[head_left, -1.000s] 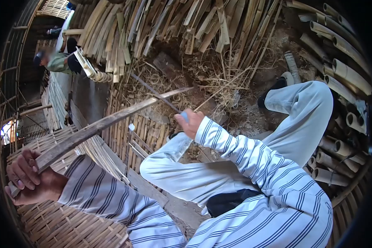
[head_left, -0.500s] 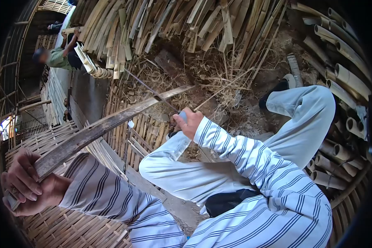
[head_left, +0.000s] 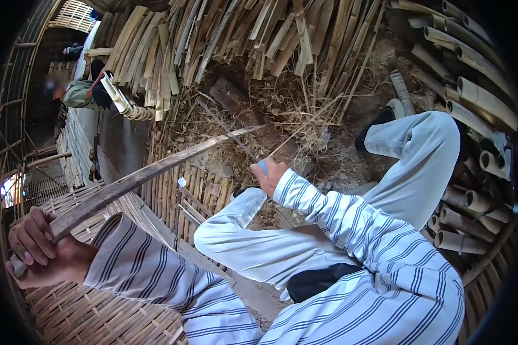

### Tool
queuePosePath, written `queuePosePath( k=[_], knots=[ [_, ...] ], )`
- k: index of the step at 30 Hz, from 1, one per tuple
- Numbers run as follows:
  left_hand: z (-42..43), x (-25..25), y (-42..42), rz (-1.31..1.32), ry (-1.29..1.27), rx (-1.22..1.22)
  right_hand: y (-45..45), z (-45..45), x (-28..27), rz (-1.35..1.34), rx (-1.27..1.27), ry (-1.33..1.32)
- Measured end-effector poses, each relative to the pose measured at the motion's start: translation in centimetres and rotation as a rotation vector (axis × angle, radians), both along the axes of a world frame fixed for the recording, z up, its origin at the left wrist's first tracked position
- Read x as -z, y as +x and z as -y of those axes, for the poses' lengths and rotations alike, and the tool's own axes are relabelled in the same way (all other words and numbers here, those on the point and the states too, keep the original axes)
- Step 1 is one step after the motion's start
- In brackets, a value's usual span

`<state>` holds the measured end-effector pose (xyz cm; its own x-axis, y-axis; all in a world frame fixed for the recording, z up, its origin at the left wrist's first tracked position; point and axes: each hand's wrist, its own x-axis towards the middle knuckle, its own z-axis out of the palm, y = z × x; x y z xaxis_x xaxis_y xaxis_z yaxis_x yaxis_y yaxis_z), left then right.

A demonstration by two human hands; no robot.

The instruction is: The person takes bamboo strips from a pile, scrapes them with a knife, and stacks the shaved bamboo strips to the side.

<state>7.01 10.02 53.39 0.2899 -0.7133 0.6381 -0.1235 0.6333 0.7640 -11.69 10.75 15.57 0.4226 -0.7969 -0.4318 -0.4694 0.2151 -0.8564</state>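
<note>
At the left, my left hand [head_left: 52, 247] is closed round the near end of a long, tapering bamboo slat [head_left: 126, 185]. The slat slants up and right, its narrow, paler tip over the shavings. In the middle, my right hand [head_left: 272, 177] grips the blue handle of a knife [head_left: 262, 166]. Its thin, blurred blade points up and left and crosses the slat near the tip. Whether blade and slat touch, I cannot tell. A thin bamboo strip runs up and right from near my right hand.
Bundled bamboo slats [head_left: 213, 37] lie at the top, cut bamboo poles [head_left: 483, 98] at the right. Shavings [head_left: 305, 123] litter the ground. A woven bamboo panel [head_left: 103, 313] lies beneath my left arm. Another person [head_left: 80, 92] works at the upper left.
The slat has turned in my left hand's grip, showing a narrower side. My right hand has moved slightly right and down, and the knife blade has shifted right along the slat.
</note>
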Motion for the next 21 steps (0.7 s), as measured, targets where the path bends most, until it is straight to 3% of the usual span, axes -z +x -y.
queuePosePath(
  k=[1, 2, 5, 14, 18, 21],
  knots=[
    [0.5, 0.0, 0.0, 0.009, -0.032, -0.106, 0.2, 0.0, -0.7, 0.045, -0.003, 0.002],
    [1.5, 1.2, -2.9, 0.025, -0.113, -0.439, 0.9, -0.5, -0.8, 0.076, 0.036, -0.127],
    [1.6, 1.2, -2.8, 0.101, -0.094, -0.696, 1.1, -0.5, -2.7, 0.155, -0.012, -0.112],
    [0.9, 2.1, -0.4, 0.114, -0.116, -0.822, 3.5, -2.2, 2.4, 0.176, 0.088, -0.284],
    [1.2, 1.5, 0.0, 0.1, -0.098, -0.872, 3.2, -1.8, -0.6, 0.132, 0.038, -0.242],
    [1.6, 1.3, -0.3, 0.102, -0.089, -0.851, 2.5, -2.1, -4.6, 0.251, 0.016, -0.15]
  ],
)
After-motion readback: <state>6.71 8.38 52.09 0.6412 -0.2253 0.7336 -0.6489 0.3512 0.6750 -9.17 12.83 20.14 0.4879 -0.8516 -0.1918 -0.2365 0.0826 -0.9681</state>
